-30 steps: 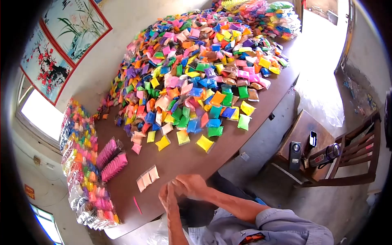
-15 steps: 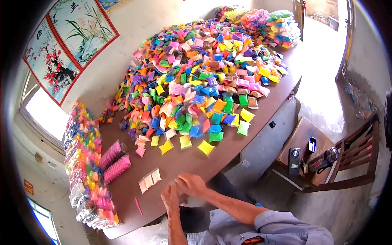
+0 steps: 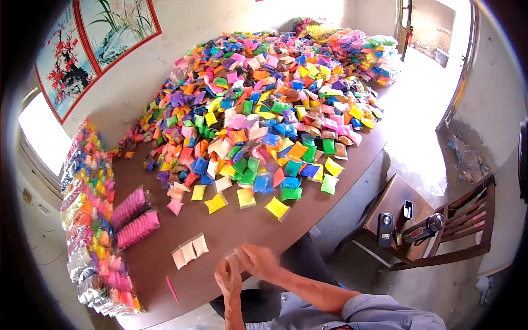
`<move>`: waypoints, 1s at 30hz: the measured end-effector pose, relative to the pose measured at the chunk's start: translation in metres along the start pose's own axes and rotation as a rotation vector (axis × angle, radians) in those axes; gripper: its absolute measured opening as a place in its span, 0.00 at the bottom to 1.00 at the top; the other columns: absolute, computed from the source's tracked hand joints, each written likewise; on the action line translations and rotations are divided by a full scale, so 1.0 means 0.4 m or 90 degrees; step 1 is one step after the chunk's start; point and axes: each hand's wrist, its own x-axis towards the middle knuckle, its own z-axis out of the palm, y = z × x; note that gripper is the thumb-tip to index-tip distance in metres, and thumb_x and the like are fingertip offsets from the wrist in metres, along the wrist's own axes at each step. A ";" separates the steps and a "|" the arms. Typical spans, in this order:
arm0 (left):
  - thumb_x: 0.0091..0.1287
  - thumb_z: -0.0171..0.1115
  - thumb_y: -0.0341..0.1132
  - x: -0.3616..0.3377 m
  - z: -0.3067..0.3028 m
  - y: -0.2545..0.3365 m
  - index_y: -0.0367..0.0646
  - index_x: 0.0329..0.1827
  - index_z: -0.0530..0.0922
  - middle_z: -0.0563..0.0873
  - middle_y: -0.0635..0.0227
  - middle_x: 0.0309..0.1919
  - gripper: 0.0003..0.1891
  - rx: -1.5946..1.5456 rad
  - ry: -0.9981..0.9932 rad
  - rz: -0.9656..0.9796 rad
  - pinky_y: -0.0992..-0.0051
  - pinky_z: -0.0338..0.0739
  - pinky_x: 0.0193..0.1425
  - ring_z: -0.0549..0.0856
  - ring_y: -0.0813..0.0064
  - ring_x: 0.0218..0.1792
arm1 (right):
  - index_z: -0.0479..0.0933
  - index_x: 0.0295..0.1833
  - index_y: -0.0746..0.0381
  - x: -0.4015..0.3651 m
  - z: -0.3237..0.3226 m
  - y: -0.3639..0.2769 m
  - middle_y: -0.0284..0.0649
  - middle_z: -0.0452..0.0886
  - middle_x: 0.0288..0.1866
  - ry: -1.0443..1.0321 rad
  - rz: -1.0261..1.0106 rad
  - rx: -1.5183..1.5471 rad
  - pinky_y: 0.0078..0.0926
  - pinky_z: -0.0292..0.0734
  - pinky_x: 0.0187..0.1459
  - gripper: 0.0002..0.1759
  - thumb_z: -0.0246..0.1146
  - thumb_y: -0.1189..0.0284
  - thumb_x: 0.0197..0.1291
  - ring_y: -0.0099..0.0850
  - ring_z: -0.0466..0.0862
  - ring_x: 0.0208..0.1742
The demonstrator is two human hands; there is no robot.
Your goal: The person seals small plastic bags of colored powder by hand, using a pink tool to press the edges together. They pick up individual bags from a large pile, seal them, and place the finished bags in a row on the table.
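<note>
My left hand (image 3: 227, 279) and my right hand (image 3: 258, 259) meet at the near edge of the brown table (image 3: 247, 225). Their fingertips pinch a small pale packet (image 3: 231, 256), mostly hidden by the fingers. A row of three similar pale packets (image 3: 188, 251) lies just left of the hands. A thin pink strip (image 3: 172, 289) lies nearer the table edge. A yellow packet (image 3: 276, 208) is the closest piece of the big heap of coloured packets (image 3: 264, 104) that covers the far table.
Two clear bags of pink packets (image 3: 133, 219) lie on the left. Bagged multicolour sets (image 3: 88, 220) line the left edge. A wooden chair (image 3: 434, 231) on the right carries a dark phone-like device (image 3: 385, 228) and a metal cylinder (image 3: 422, 227). Paintings (image 3: 88, 38) hang on the wall.
The view has swung a little to the left and down. Both hands stay together at the table edge, working the small pale packet, with only slight finger movement.
</note>
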 end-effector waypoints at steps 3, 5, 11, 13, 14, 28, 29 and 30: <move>0.78 0.65 0.34 -0.007 0.012 -0.024 0.34 0.31 0.72 0.78 0.48 0.24 0.17 0.002 0.029 0.049 0.59 0.70 0.30 0.72 0.61 0.23 | 0.81 0.53 0.61 0.007 -0.008 -0.015 0.47 0.85 0.40 -0.036 -0.096 -0.059 0.45 0.84 0.36 0.10 0.64 0.65 0.78 0.51 0.88 0.37; 0.78 0.64 0.32 -0.006 0.011 -0.028 0.37 0.30 0.69 0.75 0.50 0.22 0.17 -0.007 0.048 0.084 0.60 0.69 0.29 0.70 0.61 0.23 | 0.81 0.54 0.61 -0.003 0.028 0.038 0.46 0.85 0.41 -0.039 -0.143 -0.124 0.44 0.85 0.36 0.10 0.64 0.66 0.78 0.50 0.88 0.37; 0.78 0.63 0.31 -0.012 -0.005 0.005 0.37 0.33 0.73 0.76 0.51 0.23 0.14 -0.061 0.010 0.055 0.58 0.70 0.30 0.74 0.56 0.23 | 0.80 0.54 0.60 -0.010 0.025 0.025 0.47 0.86 0.41 -0.034 -0.065 -0.101 0.43 0.86 0.37 0.10 0.64 0.65 0.80 0.50 0.89 0.38; 0.78 0.64 0.32 -0.007 0.003 0.002 0.37 0.33 0.73 0.76 0.50 0.23 0.13 -0.056 0.012 0.101 0.58 0.70 0.29 0.74 0.55 0.23 | 0.80 0.54 0.60 -0.009 0.024 0.024 0.47 0.87 0.40 -0.026 -0.022 -0.087 0.43 0.86 0.37 0.10 0.63 0.64 0.80 0.49 0.89 0.38; 0.78 0.64 0.32 -0.006 0.009 -0.001 0.36 0.33 0.74 0.76 0.50 0.24 0.13 -0.045 0.015 0.149 0.58 0.70 0.29 0.75 0.54 0.23 | 0.80 0.54 0.60 -0.009 0.022 0.026 0.47 0.87 0.40 -0.027 0.004 -0.083 0.43 0.86 0.38 0.11 0.62 0.64 0.81 0.50 0.89 0.38; 0.80 0.67 0.38 -0.031 0.012 -0.041 0.32 0.35 0.80 0.86 0.58 0.25 0.17 -0.006 -0.007 -0.003 0.67 0.76 0.30 0.81 0.70 0.24 | 0.86 0.51 0.58 -0.018 0.032 0.068 0.51 0.89 0.40 -0.138 0.058 -0.208 0.46 0.87 0.41 0.16 0.58 0.60 0.82 0.52 0.90 0.41; 0.78 0.69 0.38 -0.035 0.006 -0.021 0.34 0.33 0.81 0.83 0.55 0.23 0.17 -0.013 -0.005 -0.031 0.61 0.74 0.30 0.81 0.59 0.24 | 0.86 0.51 0.56 -0.024 0.045 0.065 0.51 0.89 0.40 -0.068 0.021 -0.166 0.47 0.86 0.41 0.14 0.59 0.60 0.81 0.53 0.90 0.41; 0.77 0.70 0.38 -0.028 0.016 -0.001 0.36 0.31 0.81 0.81 0.51 0.21 0.17 -0.024 0.000 -0.056 0.56 0.73 0.31 0.81 0.49 0.24 | 0.87 0.50 0.55 -0.028 0.051 0.077 0.51 0.89 0.40 0.006 -0.011 -0.122 0.48 0.86 0.40 0.13 0.61 0.60 0.80 0.55 0.90 0.41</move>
